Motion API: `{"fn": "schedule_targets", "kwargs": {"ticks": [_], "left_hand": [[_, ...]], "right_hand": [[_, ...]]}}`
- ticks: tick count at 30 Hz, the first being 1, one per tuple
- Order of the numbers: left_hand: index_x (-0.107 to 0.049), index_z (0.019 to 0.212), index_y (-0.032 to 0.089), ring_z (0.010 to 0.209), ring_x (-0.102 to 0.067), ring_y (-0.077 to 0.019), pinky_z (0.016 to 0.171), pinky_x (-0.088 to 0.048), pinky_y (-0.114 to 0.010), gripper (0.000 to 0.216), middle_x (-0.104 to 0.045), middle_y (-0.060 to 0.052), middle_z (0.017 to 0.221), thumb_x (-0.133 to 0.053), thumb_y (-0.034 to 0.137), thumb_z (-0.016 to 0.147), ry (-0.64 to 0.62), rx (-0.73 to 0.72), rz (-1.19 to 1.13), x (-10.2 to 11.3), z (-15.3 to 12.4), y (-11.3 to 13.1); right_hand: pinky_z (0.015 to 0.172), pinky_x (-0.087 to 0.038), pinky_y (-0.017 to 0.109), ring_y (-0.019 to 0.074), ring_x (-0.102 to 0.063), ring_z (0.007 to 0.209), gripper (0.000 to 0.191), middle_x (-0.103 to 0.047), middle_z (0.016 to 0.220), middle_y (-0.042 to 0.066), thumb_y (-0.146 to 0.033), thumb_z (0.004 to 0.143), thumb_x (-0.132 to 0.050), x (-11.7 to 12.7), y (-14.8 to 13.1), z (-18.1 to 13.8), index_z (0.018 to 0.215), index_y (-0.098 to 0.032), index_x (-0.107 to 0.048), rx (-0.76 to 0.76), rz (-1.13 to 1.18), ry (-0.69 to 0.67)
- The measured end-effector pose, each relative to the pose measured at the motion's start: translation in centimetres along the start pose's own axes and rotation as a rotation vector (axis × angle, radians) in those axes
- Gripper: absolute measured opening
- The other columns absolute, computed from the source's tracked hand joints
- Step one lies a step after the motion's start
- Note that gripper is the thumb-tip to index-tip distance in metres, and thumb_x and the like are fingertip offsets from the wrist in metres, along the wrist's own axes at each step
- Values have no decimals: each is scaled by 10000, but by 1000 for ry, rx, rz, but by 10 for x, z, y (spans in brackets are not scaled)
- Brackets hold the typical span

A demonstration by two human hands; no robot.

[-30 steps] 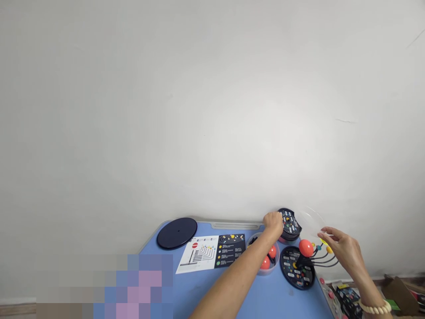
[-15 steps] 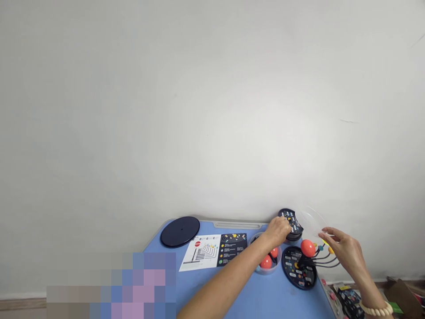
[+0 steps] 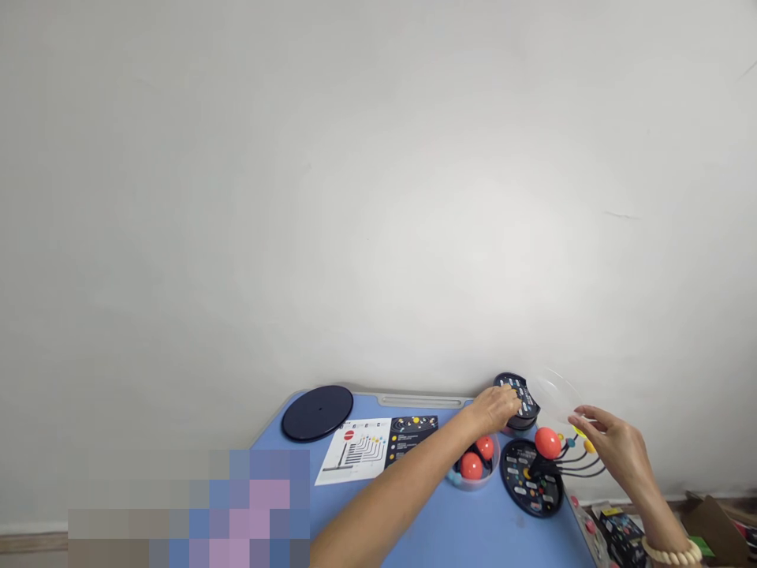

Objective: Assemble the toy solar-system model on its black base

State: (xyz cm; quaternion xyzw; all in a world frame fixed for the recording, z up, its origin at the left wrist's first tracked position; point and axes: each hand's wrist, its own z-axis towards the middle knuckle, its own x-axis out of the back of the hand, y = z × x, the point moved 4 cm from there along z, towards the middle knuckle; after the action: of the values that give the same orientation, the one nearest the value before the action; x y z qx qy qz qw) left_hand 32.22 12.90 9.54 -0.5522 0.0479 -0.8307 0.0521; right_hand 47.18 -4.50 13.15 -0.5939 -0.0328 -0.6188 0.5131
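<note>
My left hand (image 3: pixel 495 409) reaches over to the back right of the table, its fingers curled over a dark printed disc (image 3: pixel 523 397). More dark round pieces (image 3: pixel 520 424) are stacked beneath that disc. A thin clear plastic lid (image 3: pixel 553 397) is pinched between the thumb and fingers of my right hand (image 3: pixel 609 438), raised beside the disc. Below my right hand stands a solar system model (image 3: pixel 531 480) with a printed dark base, a red ball (image 3: pixel 548 443) and small coloured balls on curved black arms. A clear tub (image 3: pixel 486 477) by my left forearm holds red balls and dark parts.
A printed instruction sheet (image 3: pixel 360 454) lies mid-table, partly under my left forearm. At the back left rests a plain dark disc (image 3: pixel 319 412). The blue table (image 3: pixel 449 528) backs onto a wall; boxes (image 3: pixel 620 536) lie beyond its right edge.
Very little differs. My left hand has shifted slightly at the printed disc, while my right hand keeps the clear lid in about the same place. The view has moved a touch.
</note>
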Motion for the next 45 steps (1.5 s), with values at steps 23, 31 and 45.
{"fn": "schedule_targets", "kwargs": {"ticks": [23, 31, 45], "left_hand": [[-651, 742, 171, 823, -607, -174, 774, -445, -249, 164, -693, -24, 804, -621, 106, 890, 97, 89, -247, 14, 16, -8], [-653, 738, 183, 831, -594, -184, 775, -439, -270, 185, -689, -30, 811, -595, 94, 890, 106, 79, -255, 14, 15, -8], [-685, 1079, 253, 1044, -577, -221, 933, -414, -328, 206, -687, -41, 1071, -621, 376, 926, 33, 403, -197, 34, -74, -19]], "right_hand": [[644, -455, 304, 289, -718, 820, 459, -787, 773, 36, -671, 706, -591, 2, 5, 4, 902, -299, -775, -1, -12, 34], [627, -462, 304, 284, -723, 788, 462, -787, 752, 31, -679, 712, -588, 0, 4, 5, 901, -301, -775, 17, -15, 41], [644, -462, 313, 276, -710, 795, 428, -786, 830, 21, -669, 731, -578, 0, -28, -4, 898, -322, -762, 110, -47, 19]]}}
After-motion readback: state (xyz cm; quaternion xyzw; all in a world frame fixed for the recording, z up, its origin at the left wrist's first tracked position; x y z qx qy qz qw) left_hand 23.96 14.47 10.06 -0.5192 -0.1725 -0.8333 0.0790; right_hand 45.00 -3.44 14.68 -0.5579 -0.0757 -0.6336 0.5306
